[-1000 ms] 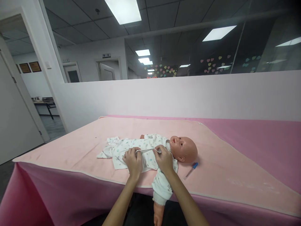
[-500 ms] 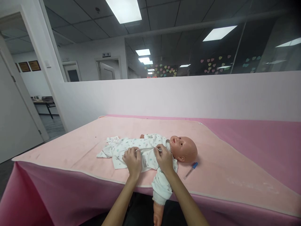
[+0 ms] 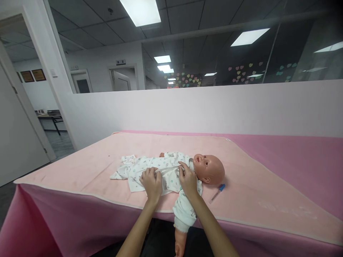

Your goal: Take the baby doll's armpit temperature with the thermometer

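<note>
A baby doll (image 3: 213, 169) lies on its back on the table, head to the right, dressed in a white gown (image 3: 170, 178) with small printed figures. My left hand (image 3: 152, 182) is closed on the gown's front edge over the doll's middle, its fingertips partly hidden. Close to the doll's neck, my right hand (image 3: 188, 180) rests at the chest, index finger and thumb apart beside the same edge. A folded ridge of cloth runs between both hands. One doll arm (image 3: 180, 239), sleeved to the forearm, hangs past the table's near edge between my forearms.
Just below the doll's head lies a blue-capped, clear slim tube (image 3: 217, 193). A pale pink sheet (image 3: 257, 192) covers the table over a darker pink cloth (image 3: 302, 160). Behind stands a white half wall (image 3: 203, 110) with glass above, and a door (image 3: 18, 121) is at left.
My right hand's finger and thumb have parted from their pinch on the gown's front. My left hand keeps its place, and the doll lies as before.
</note>
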`<state>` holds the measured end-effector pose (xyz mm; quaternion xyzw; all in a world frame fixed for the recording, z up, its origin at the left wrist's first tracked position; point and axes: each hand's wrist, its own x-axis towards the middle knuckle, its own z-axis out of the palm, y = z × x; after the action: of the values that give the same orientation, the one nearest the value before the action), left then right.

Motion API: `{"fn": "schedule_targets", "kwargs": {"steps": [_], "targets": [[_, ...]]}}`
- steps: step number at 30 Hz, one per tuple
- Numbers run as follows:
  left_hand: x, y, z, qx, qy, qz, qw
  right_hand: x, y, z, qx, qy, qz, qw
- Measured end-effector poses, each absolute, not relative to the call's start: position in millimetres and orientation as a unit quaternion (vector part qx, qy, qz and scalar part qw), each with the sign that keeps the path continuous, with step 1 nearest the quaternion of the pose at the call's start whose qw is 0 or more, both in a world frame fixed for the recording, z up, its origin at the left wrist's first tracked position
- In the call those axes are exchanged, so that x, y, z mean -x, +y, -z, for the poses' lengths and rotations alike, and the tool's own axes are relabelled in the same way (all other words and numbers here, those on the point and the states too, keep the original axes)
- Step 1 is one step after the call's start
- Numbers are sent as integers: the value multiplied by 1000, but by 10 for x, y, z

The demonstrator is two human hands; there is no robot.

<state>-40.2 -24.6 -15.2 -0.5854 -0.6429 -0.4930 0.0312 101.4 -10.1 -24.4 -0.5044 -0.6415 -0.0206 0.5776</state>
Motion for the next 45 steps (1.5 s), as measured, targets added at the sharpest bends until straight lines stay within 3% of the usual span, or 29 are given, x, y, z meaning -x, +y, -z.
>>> {"fn": "schedule_targets", "kwargs": {"steps": [33,45], "targets": [[386,-241,139,563,-642,520,21,-989,-153,209,462,-634,24,620],[435,-214,146,552,-641,532,-34,-1018,-107,209,460,-619,-19,636]]}}
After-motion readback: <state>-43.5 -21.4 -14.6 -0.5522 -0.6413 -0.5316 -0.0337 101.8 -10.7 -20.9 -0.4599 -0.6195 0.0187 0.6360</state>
